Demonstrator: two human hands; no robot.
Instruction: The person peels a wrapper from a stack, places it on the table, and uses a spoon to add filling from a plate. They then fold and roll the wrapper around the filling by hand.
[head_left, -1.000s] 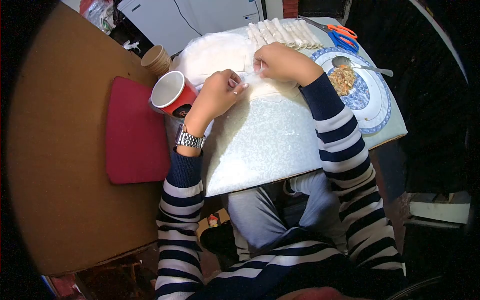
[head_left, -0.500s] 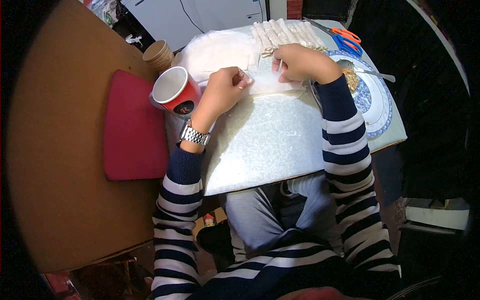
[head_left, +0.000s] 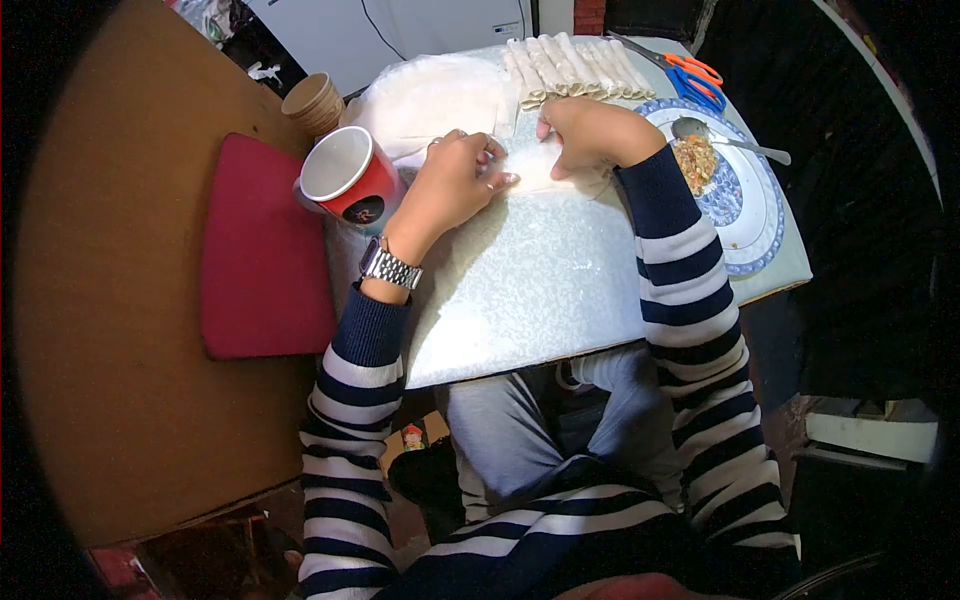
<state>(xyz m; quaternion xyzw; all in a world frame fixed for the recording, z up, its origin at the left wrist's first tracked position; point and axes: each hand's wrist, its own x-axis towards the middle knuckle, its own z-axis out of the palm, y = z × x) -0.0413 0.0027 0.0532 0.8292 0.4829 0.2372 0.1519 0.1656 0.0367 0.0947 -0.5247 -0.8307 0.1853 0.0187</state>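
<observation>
A thin white spring roll wrapper (head_left: 534,172), folded into a narrow band, lies flat on the table between my hands. My left hand (head_left: 460,182) pinches its left end, thumb on the near edge and fingers curled over the far side. At the other end my right hand (head_left: 596,136) grips it with the thumb low and the index finger above. Any filling inside the wrapper is hidden. Just beyond my hands are a stack of flat wrappers (head_left: 430,100) on clear plastic and a row of finished rolls (head_left: 568,68).
A red mug (head_left: 372,188) with a white inside stands by my left wrist, near a stack of paper cups (head_left: 314,104). On the right, a blue-patterned plate (head_left: 752,235) bears chopped filling (head_left: 695,163) and a spoon (head_left: 750,146). Scissors (head_left: 694,82) lie behind it.
The wrapper is folded over into a narrower band, its near flap no longer showing. My left fingers have shifted slightly right and down, and my right thumb has moved down onto the wrapper.
</observation>
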